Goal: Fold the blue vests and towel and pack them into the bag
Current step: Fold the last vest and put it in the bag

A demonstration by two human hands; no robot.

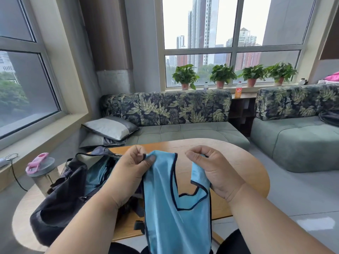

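Both forearms reached forward, bare, with the hands raised at about the same height and a little apart. The left hand (128, 167) had its fingers curled, thumb and forefinger pinching a strap of the vest (170, 208). The right hand (211, 169) was also curled, gripping the other strap.

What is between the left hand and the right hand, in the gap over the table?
In the head view, the blue vest spans between the left hand and right hand; through its neck opening, bare wooden table shows.
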